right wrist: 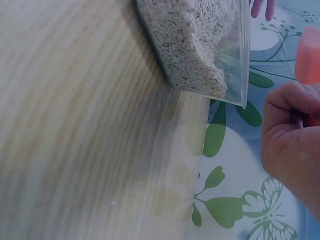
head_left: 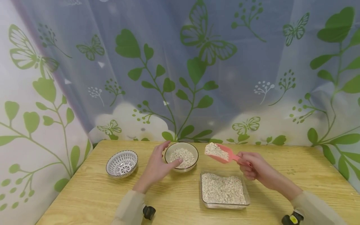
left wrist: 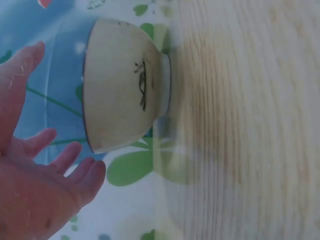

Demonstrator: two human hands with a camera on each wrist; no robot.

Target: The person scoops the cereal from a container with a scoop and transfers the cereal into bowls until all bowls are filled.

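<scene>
Gripped heaped scoop point(head_left: 217, 152) in right hand point(head_left: 251, 165), handle hidden; left hand point(head_left: 157, 165) spread wide against bowl point(head_left: 181, 156).

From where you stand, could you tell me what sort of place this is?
Probably a small staged tabletop set-up rather than a real kitchen: a wooden table closed in by a butterfly-print curtain, with bowls and a clear tray of oats.

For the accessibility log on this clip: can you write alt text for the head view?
A right hand holds a pink plastic scoop heaped with oats above a wooden table, while the left hand rests open-fingered against a beige ceramic bowl of oats. A clear rectangular dish of oats and a patterned empty bowl sit nearby.
</scene>
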